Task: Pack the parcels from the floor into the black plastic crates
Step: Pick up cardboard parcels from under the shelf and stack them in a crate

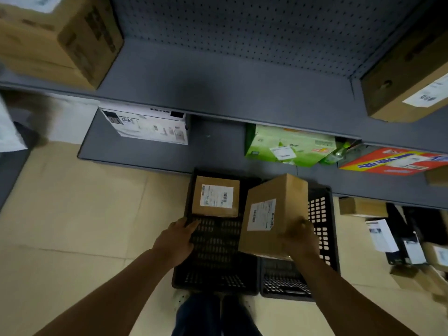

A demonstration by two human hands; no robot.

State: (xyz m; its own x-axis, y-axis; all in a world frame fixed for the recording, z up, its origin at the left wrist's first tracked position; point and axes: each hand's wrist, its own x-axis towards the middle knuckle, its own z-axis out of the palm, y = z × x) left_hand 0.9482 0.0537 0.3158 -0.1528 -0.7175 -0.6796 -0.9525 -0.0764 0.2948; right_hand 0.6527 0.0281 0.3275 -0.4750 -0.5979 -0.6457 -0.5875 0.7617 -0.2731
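Note:
Two black plastic crates stand side by side on the floor, the left crate (213, 270) and the right crate (322, 214). A small brown parcel (216, 196) with a white label lies flat in the far end of the left crate. My right hand (300, 241) grips a larger brown parcel (274, 209) by its near lower corner, tilted, above the seam between the two crates. My left hand (175, 241) hovers over the left crate's near left wall, fingers straight and pointing toward the small parcel, holding nothing.
Several parcels and flat packets (407, 243) lie on the tiled floor at the right. Grey shelving (218, 93) rises behind the crates, holding a white box (148, 127), a green box (286, 146), a red-yellow box (392, 161) and brown cartons (55, 35).

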